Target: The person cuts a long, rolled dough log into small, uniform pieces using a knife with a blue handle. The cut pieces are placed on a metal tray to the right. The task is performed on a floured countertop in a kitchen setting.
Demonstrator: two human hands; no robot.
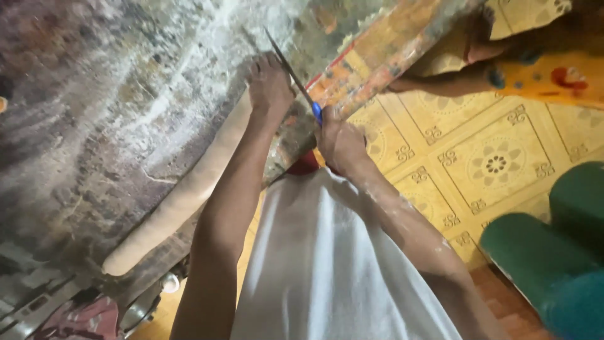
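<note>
Just knife [290, 70] in right grip [340, 140]

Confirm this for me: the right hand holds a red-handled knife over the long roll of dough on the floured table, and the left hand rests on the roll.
One detail is off: the knife handle is blue, not red, as the head view shows. The rest stands: the right hand holds it over the long roll of dough on the floured table, and the left hand rests on the roll.

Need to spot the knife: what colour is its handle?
Blue, on the knife handle in the right hand; head view.
</note>
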